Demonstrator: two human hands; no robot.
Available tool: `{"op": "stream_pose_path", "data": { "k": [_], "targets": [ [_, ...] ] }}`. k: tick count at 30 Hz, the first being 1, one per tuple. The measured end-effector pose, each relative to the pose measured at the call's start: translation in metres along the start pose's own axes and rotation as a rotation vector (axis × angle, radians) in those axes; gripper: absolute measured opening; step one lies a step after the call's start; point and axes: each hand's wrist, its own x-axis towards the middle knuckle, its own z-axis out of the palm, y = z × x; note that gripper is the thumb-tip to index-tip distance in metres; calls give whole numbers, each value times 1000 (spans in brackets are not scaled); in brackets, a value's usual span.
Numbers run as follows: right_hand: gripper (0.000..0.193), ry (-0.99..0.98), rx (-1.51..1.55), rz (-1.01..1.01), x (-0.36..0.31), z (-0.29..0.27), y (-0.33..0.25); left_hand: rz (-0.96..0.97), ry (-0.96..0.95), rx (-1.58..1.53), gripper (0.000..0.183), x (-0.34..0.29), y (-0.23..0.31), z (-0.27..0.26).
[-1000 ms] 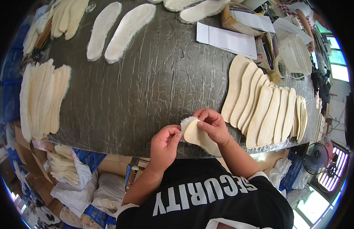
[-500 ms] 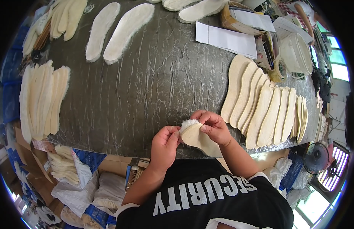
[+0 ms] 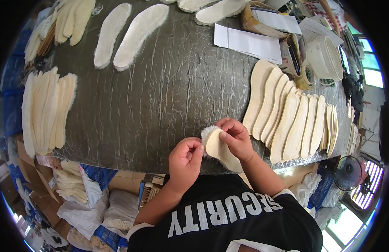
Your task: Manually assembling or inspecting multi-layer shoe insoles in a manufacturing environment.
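A fleece-lined insole (image 3: 221,152) is held at the table's near edge, its smooth cream side up and white fluff showing round its far end. My right hand (image 3: 237,140) pinches that end, thumb on top and fingers underneath. My left hand (image 3: 186,158) is closed in a pinch at the insole's left rim, against the fluffy edge. The insole's lower end slants toward my right forearm. Whatever lies under the insole is hidden.
Overlapping cream insoles (image 3: 292,122) lie in a row at right. A bundle of fluffy insoles (image 3: 47,111) is at left, and two white insoles (image 3: 140,38) lie far off. Papers (image 3: 247,44) and a translucent bucket (image 3: 323,59) occupy the far right. A fan (image 3: 348,173) stands beyond the table.
The far end of the insole has shifted slightly right and turned more upright. My left hand has moved a little to the right with it; my right hand keeps its pinch.
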Motion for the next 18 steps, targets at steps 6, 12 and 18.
{"op": "stream_pose_path", "data": {
  "k": [6,12,18],
  "targets": [
    [11,15,-341,-136,-6,9,-11,-16,-15,-230,28,-3,4,0],
    [14,-170,-646,-393,-10,21,-24,41,-151,-111,36,-3,1,-24],
    [13,-228,-700,-462,-12,27,-24,-38,-226,-136,31,-3,15,-27]
  ]
}}
